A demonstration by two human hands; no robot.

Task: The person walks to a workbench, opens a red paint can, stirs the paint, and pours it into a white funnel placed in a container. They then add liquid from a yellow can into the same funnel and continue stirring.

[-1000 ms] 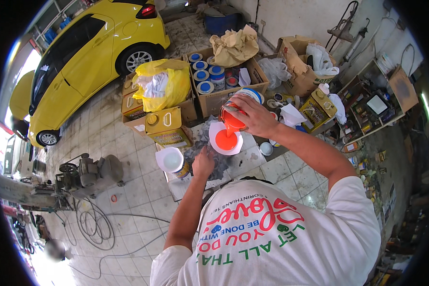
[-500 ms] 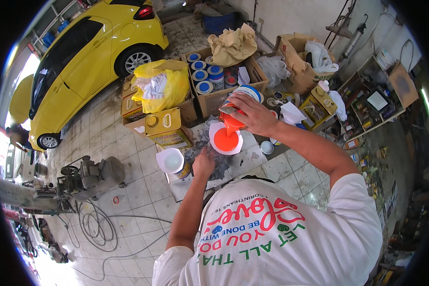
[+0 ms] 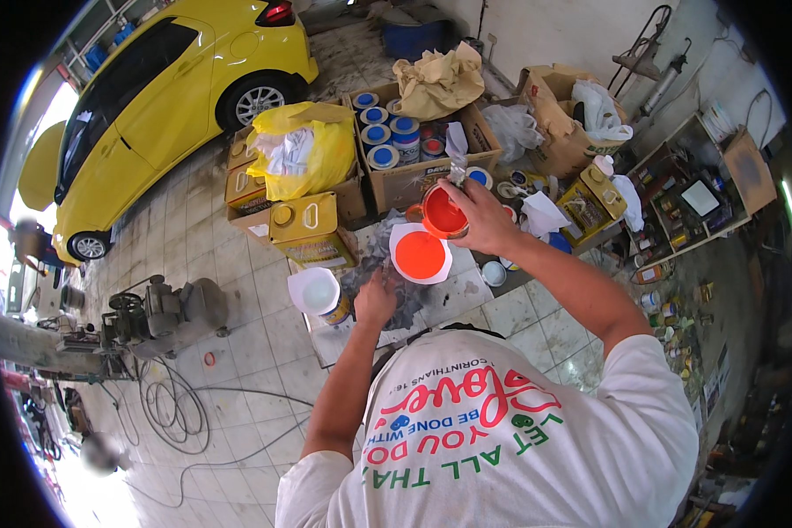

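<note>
My right hand (image 3: 482, 216) is shut on a small open can of orange paint (image 3: 443, 211), held just above and to the right of a white cone-shaped strainer (image 3: 420, 253) that is filled with orange paint. My left hand (image 3: 375, 299) is down on the dark, stained work surface (image 3: 387, 273), just below and left of the strainer, with the fingers curled. What those fingers hold is hidden. A white-topped container (image 3: 317, 295) stands to the left of that hand.
Yellow rectangular tins (image 3: 312, 231) and cardboard boxes with blue-lidded cans (image 3: 387, 132) stand beyond the strainer, next to a yellow bag (image 3: 301, 150). A yellow car (image 3: 167, 106) is parked at the upper left. A machine (image 3: 163, 308) and coiled hoses (image 3: 176, 405) lie on the tiled floor. Cluttered shelves (image 3: 678, 202) are on the right.
The paint can in my right hand has tipped back from pouring and shifted slightly up and right, so its orange inside shows. My left hand has hardly moved.
</note>
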